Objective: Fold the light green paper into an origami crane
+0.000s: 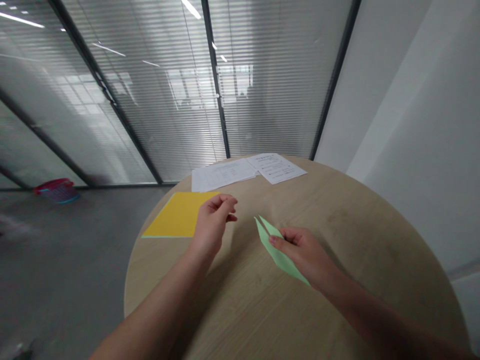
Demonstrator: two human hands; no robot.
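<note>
My right hand (305, 252) pinches a folded sheet of light green paper (279, 257) between thumb and fingers, above the round wooden table. The paper's two layers stand apart at the upper left end, and its lower edge slants down to the right under my hand. To the left, my left hand (213, 217) hovers with fingers loosely curled and a gap showing between thumb and fingertips. Nothing shows in it, and it does not touch the green paper. Behind its wrist lies a stack of yellow paper (172, 215) with a pale green edge along its near side.
Printed white sheets (225, 174) and another printed page (277, 167) lie at the far edge of the table (360, 220). A red and blue basket (58, 191) stands on the floor at left. Glass panels with blinds rise behind, and a white wall is at right.
</note>
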